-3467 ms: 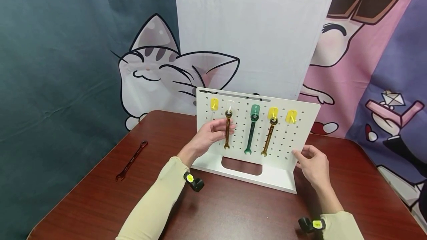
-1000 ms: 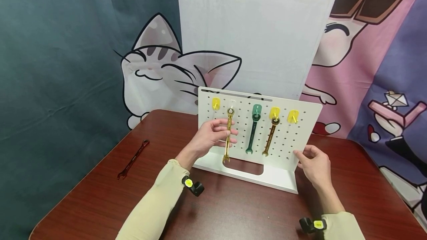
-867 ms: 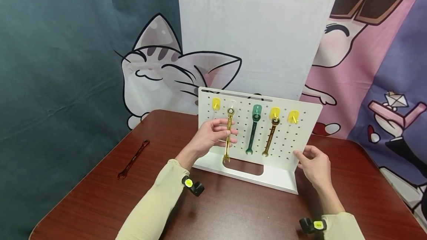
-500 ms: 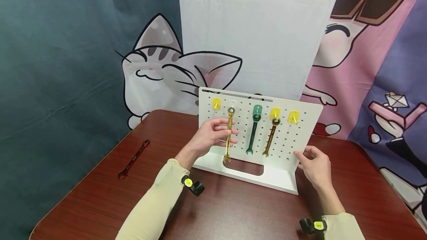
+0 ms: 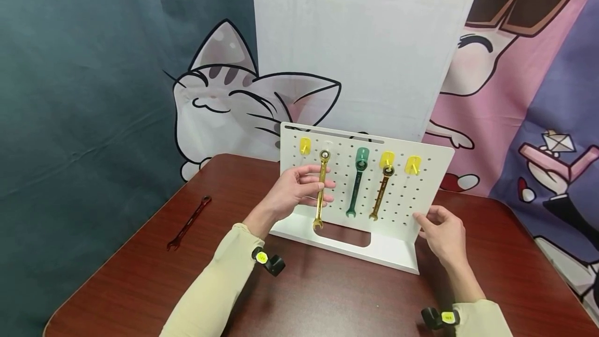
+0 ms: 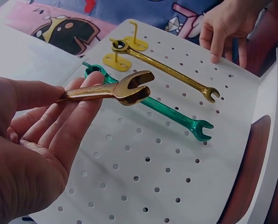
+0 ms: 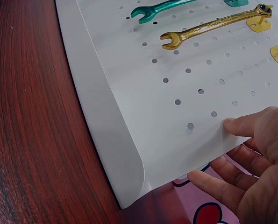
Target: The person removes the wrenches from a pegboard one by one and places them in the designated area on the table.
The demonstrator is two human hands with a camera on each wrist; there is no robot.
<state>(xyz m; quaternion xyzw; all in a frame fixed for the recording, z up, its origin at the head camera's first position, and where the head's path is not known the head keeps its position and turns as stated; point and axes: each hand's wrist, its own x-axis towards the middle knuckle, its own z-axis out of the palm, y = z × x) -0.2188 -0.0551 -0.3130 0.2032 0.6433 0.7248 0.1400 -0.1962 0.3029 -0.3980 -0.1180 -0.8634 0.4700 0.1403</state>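
Observation:
My left hand (image 5: pixel 297 191) pinches the shank of a gold combination wrench (image 5: pixel 321 196) between thumb and fingers, in front of a white pegboard (image 5: pixel 435 159). The wrench's ring end overlaps a clear hook (image 5: pixel 327 145) in the head view, and its open end (image 6: pixel 134 88) juts out from the board in the left wrist view. A green wrench (image 5: pixel 356 189) and a second gold wrench (image 5: pixel 381 194) hang on hooks to its right. My right hand (image 5: pixel 444 235) grips the board's right edge, thumb on the front face (image 7: pixel 241 126) and fingers behind.
A dark red wrench (image 5: pixel 189 222) lies on the brown table (image 5: pixel 337 295) at the left. Yellow hooks with nothing hung on them sit at the board's left (image 5: pixel 305 145) and right (image 5: pixel 414 165). The board's base (image 5: pixel 393 254) has a cut-out slot. Printed curtains stand behind.
Since the oldest frame, the gold wrench in my left hand has come forward, its lower end swinging out and down from the board. Over the last second hardly anything moves; the right hand stays put.

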